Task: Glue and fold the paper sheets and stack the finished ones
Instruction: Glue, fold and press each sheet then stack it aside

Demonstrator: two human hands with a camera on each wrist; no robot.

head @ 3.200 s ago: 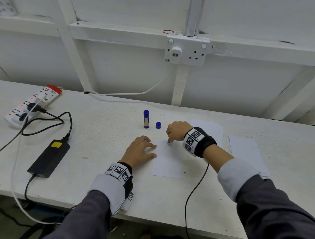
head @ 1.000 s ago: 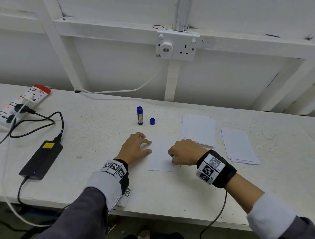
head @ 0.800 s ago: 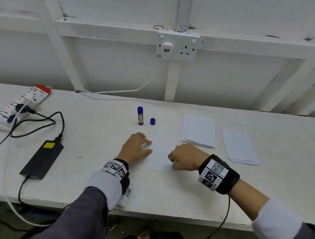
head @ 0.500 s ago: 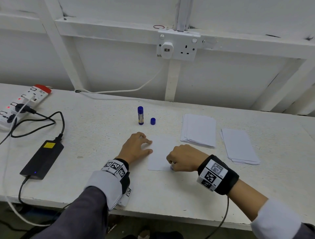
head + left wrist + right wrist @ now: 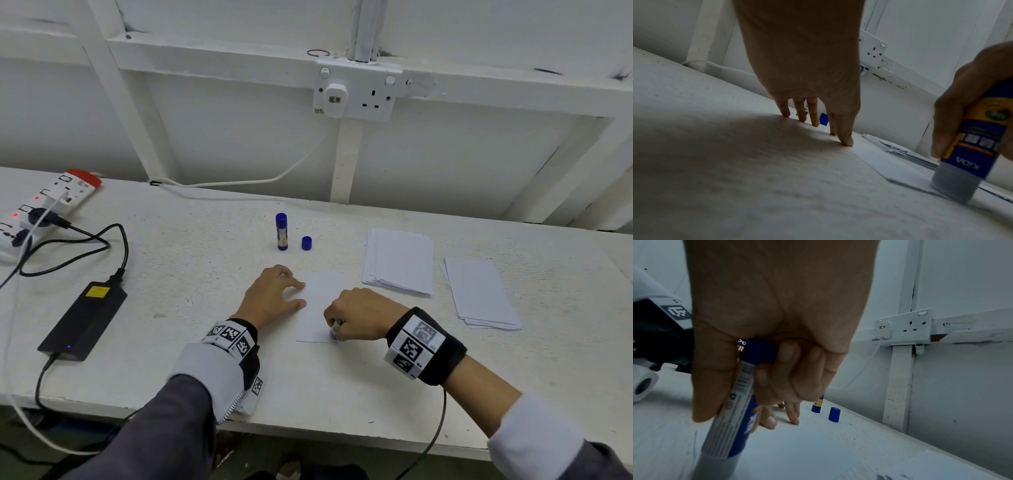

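A white paper sheet (image 5: 320,301) lies flat on the table before me. My left hand (image 5: 274,294) rests with straight fingers (image 5: 846,138) on the sheet's left edge. My right hand (image 5: 356,317) grips an uncapped blue glue stick (image 5: 966,155), tip down on the sheet's near right corner (image 5: 731,426). Its blue cap (image 5: 306,243) stands behind the sheet beside a second, capped glue stick (image 5: 281,231). Two stacks of white sheets lie to the right: a nearer one (image 5: 399,260) and a farther one (image 5: 479,293).
A black power adapter (image 5: 84,318) with cables lies at the left, and a power strip (image 5: 48,205) sits at the far left. A wall socket (image 5: 356,90) is mounted above the table. The table's front edge (image 5: 342,431) runs below my wrists.
My right hand has drawn the glue stick from the sheet's far edge down its right side to the near corner, then slightly left. The left hand has stayed put.
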